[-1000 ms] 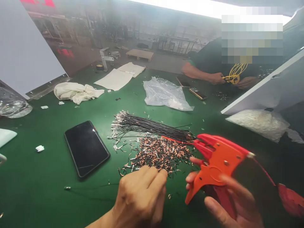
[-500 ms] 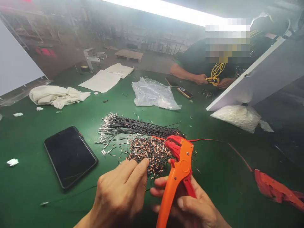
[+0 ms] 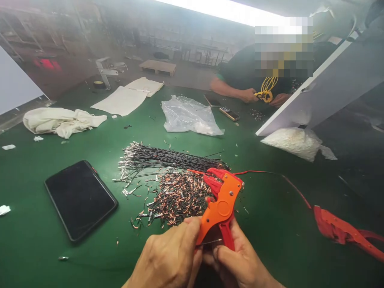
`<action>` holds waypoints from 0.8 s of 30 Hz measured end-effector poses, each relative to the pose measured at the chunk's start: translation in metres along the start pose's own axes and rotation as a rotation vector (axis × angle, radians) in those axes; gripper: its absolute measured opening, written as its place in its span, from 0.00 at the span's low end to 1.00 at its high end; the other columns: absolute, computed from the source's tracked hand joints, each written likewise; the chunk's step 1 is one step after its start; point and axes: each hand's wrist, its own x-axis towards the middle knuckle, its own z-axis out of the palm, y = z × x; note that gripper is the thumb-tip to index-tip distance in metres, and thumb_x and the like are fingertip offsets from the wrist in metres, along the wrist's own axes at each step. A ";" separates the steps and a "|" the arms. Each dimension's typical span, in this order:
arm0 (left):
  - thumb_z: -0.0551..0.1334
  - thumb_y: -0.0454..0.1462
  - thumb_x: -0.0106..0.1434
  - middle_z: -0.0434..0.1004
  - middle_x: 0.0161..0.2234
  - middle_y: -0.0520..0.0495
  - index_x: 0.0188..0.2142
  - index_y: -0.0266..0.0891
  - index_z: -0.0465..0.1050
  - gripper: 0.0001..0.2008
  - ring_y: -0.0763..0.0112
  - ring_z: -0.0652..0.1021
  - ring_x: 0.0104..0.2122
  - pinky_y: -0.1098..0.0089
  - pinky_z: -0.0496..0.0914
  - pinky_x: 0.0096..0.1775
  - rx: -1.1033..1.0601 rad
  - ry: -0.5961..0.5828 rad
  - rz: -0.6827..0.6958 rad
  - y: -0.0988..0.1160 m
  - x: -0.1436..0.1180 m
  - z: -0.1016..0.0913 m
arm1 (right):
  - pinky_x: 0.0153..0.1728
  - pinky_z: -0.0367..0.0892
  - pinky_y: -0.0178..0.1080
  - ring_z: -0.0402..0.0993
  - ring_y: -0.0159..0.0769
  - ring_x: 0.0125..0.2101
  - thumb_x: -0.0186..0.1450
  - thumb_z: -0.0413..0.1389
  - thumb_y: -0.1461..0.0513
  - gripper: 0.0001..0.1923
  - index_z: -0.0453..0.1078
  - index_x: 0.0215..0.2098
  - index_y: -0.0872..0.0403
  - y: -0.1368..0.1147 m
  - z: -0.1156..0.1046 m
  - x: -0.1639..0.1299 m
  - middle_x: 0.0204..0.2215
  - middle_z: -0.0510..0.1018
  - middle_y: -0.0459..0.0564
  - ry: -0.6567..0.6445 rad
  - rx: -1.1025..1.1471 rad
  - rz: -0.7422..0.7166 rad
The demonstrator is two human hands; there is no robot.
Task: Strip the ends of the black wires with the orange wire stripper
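Nearest the camera, the right hand (image 3: 240, 262) is wrapped around the handles of an orange wire stripper (image 3: 220, 210), fingers curled shut on them, the tool standing nearly upright with its red head pointing away. Beside it, the left hand (image 3: 169, 260) is closed loosely, its fingertips (image 3: 192, 222) pressed against the lower edge of the stripper's orange body; a thin wire end shows between the two hands, though I cannot tell which fingers pinch it. Just beyond the tool's head lies a heap of cut wire scraps (image 3: 178, 196), copper and black, on the green counter (image 3: 270, 224). Touching the far edge of that heap is a bundle of black wires (image 3: 168, 158) with metal terminals fanned out at its left end. A red wire (image 3: 270, 176) runs from the stripper's head to the right, toward a red tool (image 3: 345, 234) lying flat near the right edge. Left of the hands rests a dark phone (image 3: 79, 198), screen up. Farther back sit a clear plastic bag (image 3: 189, 116), a crumpled white cloth (image 3: 60, 120) and sheets of paper (image 3: 126, 98). Across the counter, another person's hands (image 3: 249, 95) hold yellow wires (image 3: 265, 90).
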 end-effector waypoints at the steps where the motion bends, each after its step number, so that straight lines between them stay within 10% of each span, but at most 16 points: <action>1: 0.45 0.33 0.72 0.81 0.31 0.44 0.54 0.30 0.61 0.15 0.70 0.82 0.25 0.74 0.76 0.24 -0.009 -0.018 -0.014 0.000 -0.001 0.002 | 0.43 0.72 0.38 0.79 0.37 0.40 0.57 0.66 0.63 0.35 0.57 0.59 0.47 -0.002 0.002 0.000 0.49 0.79 0.51 -0.004 -0.012 0.004; 12: 0.51 0.41 0.72 0.79 0.32 0.51 0.46 0.41 0.62 0.08 0.74 0.81 0.28 0.77 0.75 0.29 -0.251 -0.214 -0.123 -0.007 0.021 -0.026 | 0.54 0.68 0.47 0.75 0.45 0.51 0.60 0.65 0.59 0.26 0.63 0.55 0.48 -0.006 -0.004 -0.002 0.46 0.80 0.53 0.013 -0.104 -0.059; 24: 0.52 0.24 0.67 0.69 0.31 0.50 0.44 0.36 0.67 0.11 0.72 0.72 0.30 0.71 0.67 0.32 -0.090 0.009 -0.150 -0.019 0.028 -0.034 | 0.37 0.72 0.42 0.75 0.39 0.35 0.57 0.62 0.59 0.21 0.72 0.49 0.54 -0.019 0.000 -0.003 0.36 0.78 0.52 -0.231 0.304 0.065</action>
